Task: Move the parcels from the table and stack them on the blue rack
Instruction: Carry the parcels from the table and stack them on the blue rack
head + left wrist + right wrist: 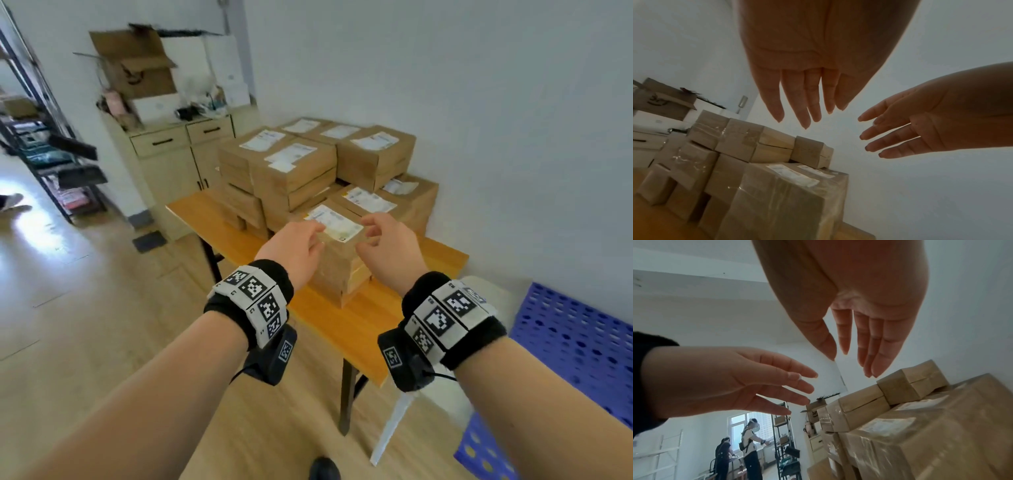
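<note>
My left hand [297,247] and my right hand [390,247] are side by side above the nearest parcel [337,270] on the table [346,329]. More parcels [308,164] are stacked behind it. The rack [568,342] is to my right, beside the table

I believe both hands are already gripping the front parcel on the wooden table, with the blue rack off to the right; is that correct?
Not quite: the left hand and right hand are open and apart from the front parcel, as the left wrist view shows. The wooden table and blue rack are as you say.
</note>
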Tool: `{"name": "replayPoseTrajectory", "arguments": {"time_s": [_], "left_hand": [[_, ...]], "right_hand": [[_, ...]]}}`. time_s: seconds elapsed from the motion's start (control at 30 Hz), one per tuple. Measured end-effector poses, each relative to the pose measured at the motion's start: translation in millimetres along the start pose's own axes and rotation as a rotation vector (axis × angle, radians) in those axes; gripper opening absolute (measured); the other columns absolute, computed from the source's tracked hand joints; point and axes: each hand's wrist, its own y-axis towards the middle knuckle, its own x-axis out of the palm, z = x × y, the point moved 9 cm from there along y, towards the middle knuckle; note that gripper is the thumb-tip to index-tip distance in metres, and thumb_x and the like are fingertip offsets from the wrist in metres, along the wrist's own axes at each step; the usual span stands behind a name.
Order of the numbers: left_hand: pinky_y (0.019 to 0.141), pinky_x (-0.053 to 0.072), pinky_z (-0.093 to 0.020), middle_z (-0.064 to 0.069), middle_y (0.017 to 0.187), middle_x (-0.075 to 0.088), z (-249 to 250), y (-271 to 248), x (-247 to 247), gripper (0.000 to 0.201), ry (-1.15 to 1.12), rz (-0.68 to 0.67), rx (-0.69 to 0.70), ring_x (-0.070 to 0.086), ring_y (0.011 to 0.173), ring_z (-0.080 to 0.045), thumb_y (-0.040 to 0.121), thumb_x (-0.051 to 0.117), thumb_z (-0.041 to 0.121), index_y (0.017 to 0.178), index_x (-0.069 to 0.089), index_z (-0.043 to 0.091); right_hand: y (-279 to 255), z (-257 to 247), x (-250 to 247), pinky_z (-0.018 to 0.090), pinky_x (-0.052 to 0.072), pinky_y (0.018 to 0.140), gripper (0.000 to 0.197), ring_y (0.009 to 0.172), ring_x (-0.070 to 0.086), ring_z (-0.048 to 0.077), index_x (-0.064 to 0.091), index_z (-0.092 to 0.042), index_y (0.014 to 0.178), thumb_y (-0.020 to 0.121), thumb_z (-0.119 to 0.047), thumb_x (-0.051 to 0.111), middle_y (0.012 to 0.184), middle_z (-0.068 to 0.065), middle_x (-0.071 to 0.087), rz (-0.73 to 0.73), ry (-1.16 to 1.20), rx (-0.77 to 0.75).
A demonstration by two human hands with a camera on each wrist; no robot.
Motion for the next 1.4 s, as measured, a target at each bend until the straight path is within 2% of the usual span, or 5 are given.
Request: {"name": "replayPoseTrajectory", "arguments": {"time_s": [0.17,0.37,0.7,0.9,1.4], "left_hand": [[0.089,0.040,-0.021,-0.001,0.131,0.053,-46,70,-27,0.039,0.065,0.016,-0.019,0.054,0.114,-0.014,0.097,0.044,0.020,0.136,0.044,0.019],[0.097,0.042,-0.030,-0.003,0.134,0.050,-102,156,-54,0.047,0.114,0.041,-0.061,0.051,0.117,-0.017,0.093,0.051,0.025,0.138,0.039,0.021],[0.112,0.024,-0.043,-0.011,0.150,0.025,-180,267,-61,0.092,0.349,-0.063,0.025,0.021,0.138,-0.030,0.074,0.073,0.037,0.146,0.019,0.021],[0.116,0.013,-0.049,-0.010,0.153,0.019,-209,319,-35,0.121,0.424,-0.286,0.179,0.009,0.143,-0.033,0.058,0.077,0.058,0.148,0.003,0.024],[0.109,0.026,-0.037,-0.007,0.146,0.026,-192,314,-67,0.109,0.030,-0.158,0.477,0.027,0.134,-0.024,0.058,0.084,0.044,0.145,0.022,0.024]], "right_hand": [[81,-21,34,0.036,0.049,0.091,0.049,0.112,0.054,0.020,0.043,-0.015,0.135,0.088,-0.018,0.057,0.127,0.006,0.053,-0.008,0.071,-0.016],[174,-38,78,0.017,0.041,0.061,0.062,0.075,0.050,0.005,0.034,-0.018,0.141,0.086,-0.020,0.062,0.111,0.000,0.055,-0.063,0.091,0.000],[259,-23,147,0.035,0.035,0.104,0.096,0.130,0.036,0.025,0.018,-0.028,0.148,0.072,-0.036,0.078,0.147,0.010,0.030,-0.074,0.032,0.171],[278,-20,172,0.043,0.040,0.106,0.111,0.128,0.042,0.024,0.012,-0.032,0.149,0.061,-0.043,0.078,0.143,0.004,0.039,-0.022,0.064,0.311],[257,-57,161,0.031,0.044,0.098,0.096,0.118,0.044,0.012,0.023,-0.023,0.145,0.068,-0.013,0.080,0.125,-0.011,0.043,0.293,0.115,0.278]]}}
